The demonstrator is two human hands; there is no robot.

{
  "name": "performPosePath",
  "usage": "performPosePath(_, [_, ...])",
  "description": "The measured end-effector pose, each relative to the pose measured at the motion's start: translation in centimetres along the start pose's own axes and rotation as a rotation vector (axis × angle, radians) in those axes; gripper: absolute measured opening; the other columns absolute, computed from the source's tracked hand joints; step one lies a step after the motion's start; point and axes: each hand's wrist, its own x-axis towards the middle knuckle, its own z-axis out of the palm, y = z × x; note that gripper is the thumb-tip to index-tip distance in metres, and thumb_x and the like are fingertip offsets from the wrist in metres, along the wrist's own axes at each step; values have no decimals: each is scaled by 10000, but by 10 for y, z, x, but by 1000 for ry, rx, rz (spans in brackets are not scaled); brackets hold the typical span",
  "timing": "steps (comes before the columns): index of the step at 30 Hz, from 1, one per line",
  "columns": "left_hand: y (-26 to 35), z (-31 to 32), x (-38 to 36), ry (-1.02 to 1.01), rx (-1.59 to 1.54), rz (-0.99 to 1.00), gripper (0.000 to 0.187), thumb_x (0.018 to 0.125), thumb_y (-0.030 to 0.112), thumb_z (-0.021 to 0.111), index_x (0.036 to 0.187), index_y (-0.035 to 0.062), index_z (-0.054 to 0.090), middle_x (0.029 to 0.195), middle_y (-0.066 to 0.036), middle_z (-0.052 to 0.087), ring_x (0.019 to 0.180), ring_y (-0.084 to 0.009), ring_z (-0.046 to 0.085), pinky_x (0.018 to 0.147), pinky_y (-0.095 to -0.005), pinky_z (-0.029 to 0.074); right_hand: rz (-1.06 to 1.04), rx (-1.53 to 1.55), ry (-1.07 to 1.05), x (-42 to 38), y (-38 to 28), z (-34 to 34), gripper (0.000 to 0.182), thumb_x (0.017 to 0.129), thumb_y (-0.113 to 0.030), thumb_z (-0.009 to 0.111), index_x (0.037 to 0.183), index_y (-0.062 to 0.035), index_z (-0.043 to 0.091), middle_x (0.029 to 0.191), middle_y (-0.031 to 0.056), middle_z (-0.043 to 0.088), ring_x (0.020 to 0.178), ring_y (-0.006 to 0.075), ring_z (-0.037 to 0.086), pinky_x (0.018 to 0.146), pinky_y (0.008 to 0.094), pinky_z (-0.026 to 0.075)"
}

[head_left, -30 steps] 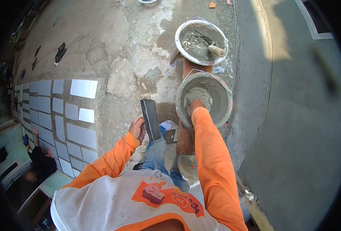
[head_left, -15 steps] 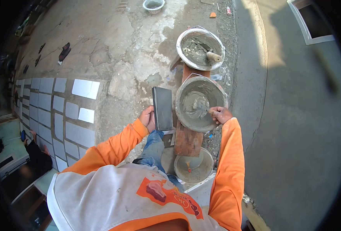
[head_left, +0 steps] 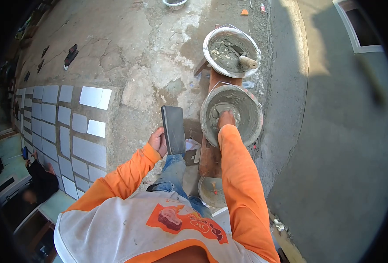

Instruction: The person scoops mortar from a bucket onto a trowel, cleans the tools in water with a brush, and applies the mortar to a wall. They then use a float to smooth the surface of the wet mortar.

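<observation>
My left hand (head_left: 158, 141) grips a dark, flat, rectangular plastering float (head_left: 173, 130) at its left side, holding it upright beside the mortar bucket; any handle behind it is hidden. Inside that bucket (head_left: 254, 125), my right hand (head_left: 226, 119) is closed at the surface of the wet grey mortar (head_left: 227, 106). It holds a small trowel, mostly hidden by the hand and the mix. The bucket stands on a wooden bench (head_left: 211, 162), left of the plastered wall.
Farther along the bench, a second bucket (head_left: 209, 61) holds mortar and a wooden-handled trowel (head_left: 247, 62). A third bucket (head_left: 211, 199) sits below the near end. White sheets (head_left: 88, 149) cover the ground at left, near a person in dark clothes (head_left: 42, 179). A grey wall (head_left: 334, 153) rises at right.
My right hand has moved left and deeper into the mortar bucket, its forearm now crossing the bench. The float in my left hand has shifted slightly left and down.
</observation>
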Motion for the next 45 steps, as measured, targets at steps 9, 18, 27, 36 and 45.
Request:
performPosePath(9, [0,6,10,-69,121,-37,420,864,321,548,1142,6,561,1061,-154,650,947,-271,644,882,-447,504,145,867,-654,-22,71,-75,216,824,-158,691,974,-7,653,719,3,596,584,75,528,458,224,404])
performPosePath(18, [-10,91,20,-303,11,-248,390,902,248,451,1188,-4,531,1133,-164,625,1013,-276,624,916,-475,482,-37,1452,-406,-134,77,-155,229,873,-97,636,1093,-37,616,808,-17,591,604,55,508,553,199,427])
performPosePath(27, [-27,171,-4,-464,-8,-377,411,916,251,450,1215,-20,525,1134,-159,629,997,-264,635,916,-427,492,-389,1071,438,-197,47,-145,344,753,48,628,1089,-28,614,1082,76,604,957,164,583,830,282,469])
performPosePath(36, [-14,198,-3,-631,-11,-409,381,922,210,459,1224,-14,520,1147,-164,626,986,-266,648,910,-418,509,-387,702,627,-225,89,-151,376,687,33,635,1057,-32,621,1073,148,624,986,307,613,860,361,493])
performPosePath(45, [-15,241,-16,-806,-31,-410,436,876,220,568,1246,-2,509,1195,-170,599,1076,-301,600,970,-463,459,-209,465,566,-155,57,-117,455,708,-9,648,1157,-36,582,1110,161,606,1035,348,584,906,373,465])
